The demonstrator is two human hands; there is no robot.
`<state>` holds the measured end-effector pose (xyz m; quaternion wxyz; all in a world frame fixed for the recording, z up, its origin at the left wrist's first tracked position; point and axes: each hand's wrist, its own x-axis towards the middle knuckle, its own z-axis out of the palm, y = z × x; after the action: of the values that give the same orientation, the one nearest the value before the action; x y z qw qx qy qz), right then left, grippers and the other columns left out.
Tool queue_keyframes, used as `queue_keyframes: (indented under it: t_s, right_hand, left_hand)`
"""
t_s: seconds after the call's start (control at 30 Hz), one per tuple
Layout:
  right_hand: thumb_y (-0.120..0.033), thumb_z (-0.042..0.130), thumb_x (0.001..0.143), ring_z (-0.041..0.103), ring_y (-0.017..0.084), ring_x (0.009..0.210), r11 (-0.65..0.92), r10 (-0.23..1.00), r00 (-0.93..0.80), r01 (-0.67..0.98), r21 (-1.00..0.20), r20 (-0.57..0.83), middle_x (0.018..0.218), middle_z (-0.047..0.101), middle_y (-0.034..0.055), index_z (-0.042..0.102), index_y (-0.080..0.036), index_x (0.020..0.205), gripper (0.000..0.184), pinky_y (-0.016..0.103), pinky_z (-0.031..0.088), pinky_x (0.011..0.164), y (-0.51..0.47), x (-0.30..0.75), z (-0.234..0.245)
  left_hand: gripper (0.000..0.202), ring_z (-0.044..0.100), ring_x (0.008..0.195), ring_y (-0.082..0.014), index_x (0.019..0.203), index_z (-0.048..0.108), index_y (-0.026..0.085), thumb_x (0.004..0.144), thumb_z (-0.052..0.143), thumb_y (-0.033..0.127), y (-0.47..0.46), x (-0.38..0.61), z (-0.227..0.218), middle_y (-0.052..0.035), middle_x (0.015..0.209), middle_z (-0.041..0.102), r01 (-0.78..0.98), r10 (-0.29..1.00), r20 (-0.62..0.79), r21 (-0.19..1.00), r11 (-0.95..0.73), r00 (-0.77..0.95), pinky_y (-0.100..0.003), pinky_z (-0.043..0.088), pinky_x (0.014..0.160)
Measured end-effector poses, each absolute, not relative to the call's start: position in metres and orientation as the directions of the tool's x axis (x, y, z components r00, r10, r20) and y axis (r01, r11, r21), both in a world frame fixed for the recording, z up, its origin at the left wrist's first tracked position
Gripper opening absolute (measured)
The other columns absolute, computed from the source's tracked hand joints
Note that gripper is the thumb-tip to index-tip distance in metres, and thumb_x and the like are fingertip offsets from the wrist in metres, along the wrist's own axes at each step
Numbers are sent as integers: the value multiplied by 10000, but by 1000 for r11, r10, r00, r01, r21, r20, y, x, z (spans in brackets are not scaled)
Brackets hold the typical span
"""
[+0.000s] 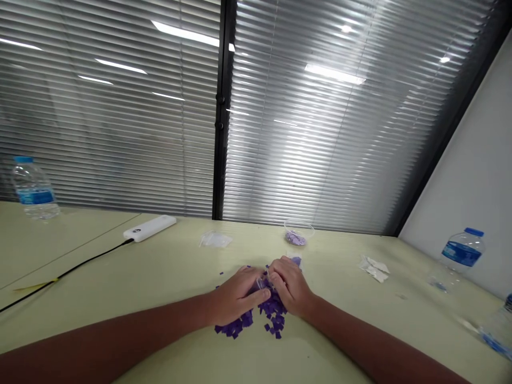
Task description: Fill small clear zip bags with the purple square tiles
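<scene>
My left hand [236, 296] and my right hand [290, 285] meet low over the yellow-green table [172, 277], fingers curled together. Between them they hold a small clear plastic object [262, 283], partly hidden by my fingers, so I cannot tell its exact form. Under and around both hands lies a loose heap of small purple square pieces [272, 312]. Some pieces are scattered beyond my fingers. Farther ahead stands a clear plastic cup [296, 238] holding paler purple pieces.
A small clear plastic bag [216, 240] and crumpled white packets [375, 268] lie on the table. A white power bank [150, 228] trails a black cable [68, 272] towards the left. Plastic water bottles stand at the far left [34, 189] and right [464, 252].
</scene>
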<state>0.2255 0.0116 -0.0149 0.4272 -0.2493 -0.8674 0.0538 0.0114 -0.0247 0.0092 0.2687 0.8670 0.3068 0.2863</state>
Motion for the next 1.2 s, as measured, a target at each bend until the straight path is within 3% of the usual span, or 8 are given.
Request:
queue_keyframes:
  t_s: [0.13,0.23,0.4,0.53,0.7,0.83,1.07,1.2]
  right_hand:
    - [-404,241,1139,560,176,697,800,599,-495,410,-439,630,719,600,21,537,-208,789,498,318,412,727,19,229,-22]
    - [-397,235,1142,588,172,696,785,618,-509,437,-438,599,736,644,33,574,-198,799,522,307,417,725,20,228,-23]
    - [-403,526,1055,572,148,658,782,621,-607,523,-339,496,732,639,-9,601,-211,855,287,268,349,638,17,223,-19]
    - [-363,644,974,575,145,661,772,633,-646,569,-284,426,724,636,-21,593,-217,845,201,255,326,624,19,222,-20]
    - [-309,555,1025,530,124,556,771,637,-670,559,-306,380,627,614,-25,611,-203,767,285,255,333,604,22,223,-21]
    - [-281,488,1059,541,125,543,799,600,-701,506,-323,385,637,648,-15,665,-205,806,318,255,356,603,24,225,-18]
    - [-468,653,976,550,125,587,864,495,-781,397,-308,381,698,631,-36,653,-216,909,260,245,377,609,23,230,-12]
    - [-411,678,953,539,119,575,848,531,-753,469,-249,388,674,622,-41,621,-221,847,225,244,339,587,21,228,-14]
  left_hand:
    - [455,587,1064,-257,1103,647,218,1077,425,614,-18,10,4,-57,1119,682,309,798,241,830,-464,552,-363,472,978]
    - [523,584,987,-248,980,631,221,1070,371,665,-9,8,0,-41,993,657,224,862,217,910,-348,457,-356,477,927]
    - [631,504,768,-203,827,534,216,1056,229,719,8,4,-8,3,764,499,50,906,230,963,-264,355,-333,471,799]
    - [620,485,749,-195,857,542,214,1052,238,717,13,4,-11,6,764,493,30,914,195,975,-220,355,-319,458,776]
    - [651,541,830,-219,888,592,211,1051,248,739,0,7,0,-2,783,542,212,845,157,930,-301,511,-345,460,871]
    - [608,561,888,-221,865,608,215,1075,285,686,-11,8,13,-4,836,566,298,831,154,886,-356,535,-340,444,916]
    - [629,595,862,-227,923,656,203,1079,276,679,-9,8,11,-6,805,585,281,838,155,897,-341,523,-338,472,886]
    - [621,599,856,-225,922,652,207,1080,282,680,-7,7,9,-2,797,583,255,839,157,910,-328,520,-342,478,890]
